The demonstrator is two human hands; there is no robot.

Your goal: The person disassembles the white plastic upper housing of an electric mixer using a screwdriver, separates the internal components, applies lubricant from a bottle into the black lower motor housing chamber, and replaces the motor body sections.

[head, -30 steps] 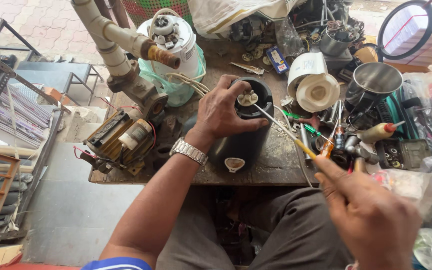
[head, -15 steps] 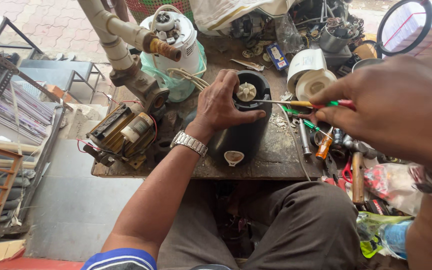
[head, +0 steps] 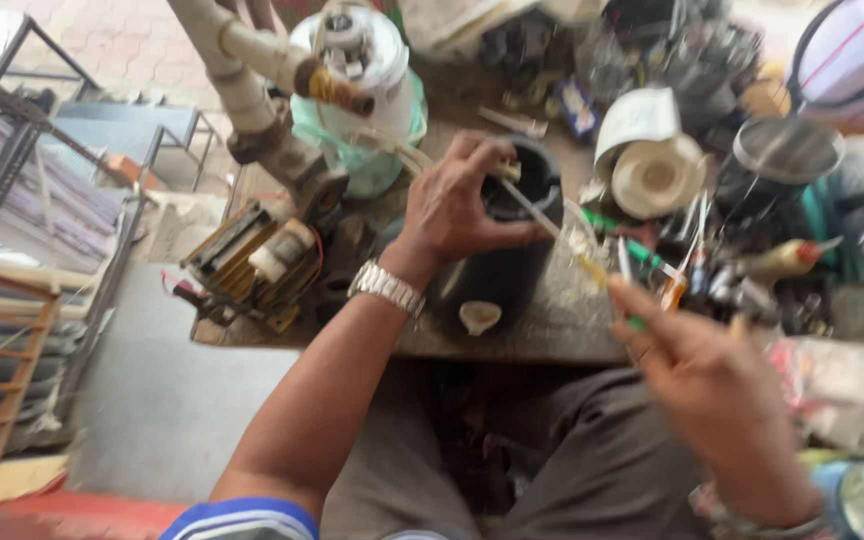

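Head view, blurred by motion. The left hand [head: 467, 205] grips the top rim of a black cylinder [head: 497, 255], fingers curled over the rim and thumb against the side; a metal watch [head: 385, 287] sits on that wrist. The cylinder stands on the cluttered surface [head: 542, 335], near its front edge, with a small pale cap [head: 479, 316] on its lower front.

The right hand [head: 717, 395] is in front and to the right of the cylinder, closed around the handle of a screwdriver [head: 577, 255]. Its thin shaft slants up and left to the cylinder's open top, just beside the left fingers; whether the tip touches anything inside is too blurred to tell.

Left of the cylinder lies a transformer-like block [head: 257, 260] with yellowish windings. Behind and left of the cylinder rises a pale pipe [head: 242, 70], and beside it stands a white pump body [head: 362, 60] on a green base. Right of the cylinder lies a white roll [head: 652, 165], then a metal pot [head: 787, 150], with a heap of small tools [head: 712, 260] below them. Far left of the cylinder, off the surface, stands a metal rack [head: 2, 200]. Below the surface, grey trousers [head: 592, 470] show.
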